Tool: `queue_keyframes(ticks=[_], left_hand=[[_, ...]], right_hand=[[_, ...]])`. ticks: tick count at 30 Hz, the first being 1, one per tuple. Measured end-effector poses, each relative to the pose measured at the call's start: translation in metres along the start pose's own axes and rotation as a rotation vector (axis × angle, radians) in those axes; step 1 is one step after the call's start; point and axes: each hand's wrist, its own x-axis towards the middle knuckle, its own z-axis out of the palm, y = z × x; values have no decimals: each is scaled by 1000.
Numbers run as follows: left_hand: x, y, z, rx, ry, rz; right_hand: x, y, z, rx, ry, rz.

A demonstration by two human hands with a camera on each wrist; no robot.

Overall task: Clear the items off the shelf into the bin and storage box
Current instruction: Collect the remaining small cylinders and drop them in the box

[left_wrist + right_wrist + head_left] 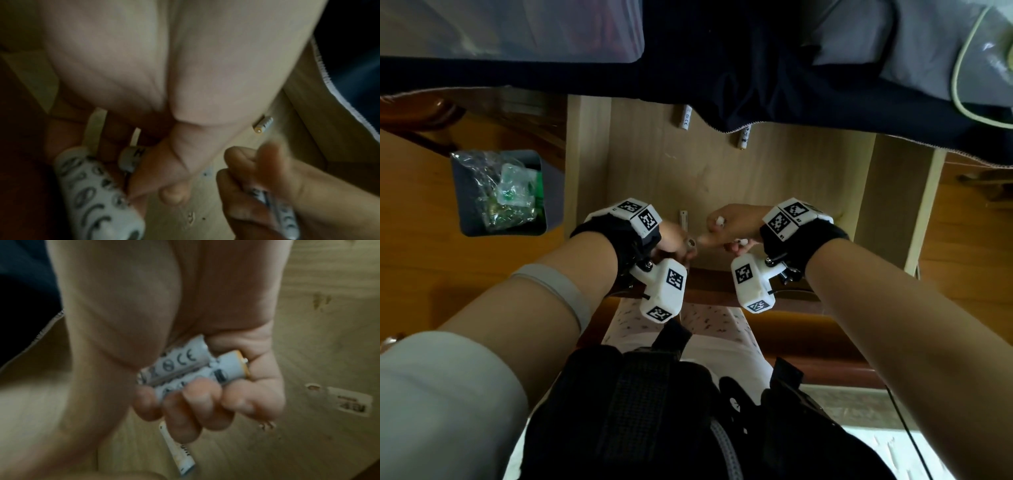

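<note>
Several white batteries are the items here. My left hand [677, 244] grips a few white batteries [96, 186] near the front of the light wooden shelf [808, 178]. My right hand [724, 231] is close beside it, fingers curled round two or more batteries [191, 366]. The hands nearly touch. One loose battery [683, 219] lies on the shelf just behind the left hand. Two more batteries [686, 117] [744, 136] lie at the back, partly under a dark cloth. In the left wrist view, one loose battery [263, 124] shows on the wood.
A grey bin [553, 192] holding crumpled clear plastic stands on the floor left of the shelf. A translucent storage box [517, 31] sits on dark fabric [756, 85] at the top left. The shelf's side walls [921, 212] bound the hands on both sides.
</note>
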Motion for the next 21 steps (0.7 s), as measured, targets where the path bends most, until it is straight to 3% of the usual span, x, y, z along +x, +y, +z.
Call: queue_keyframes(ticks=[2, 13, 21], left_hand=[[0, -1, -1, 9, -120, 9], [-12, 2, -2, 12, -170, -27], [-10, -8, -4, -179, -179, -130]], right_hand=[[1, -7, 2, 113, 33, 11], [2, 5, -12, 317, 232, -20], [0, -5, -4, 87, 235, -43]])
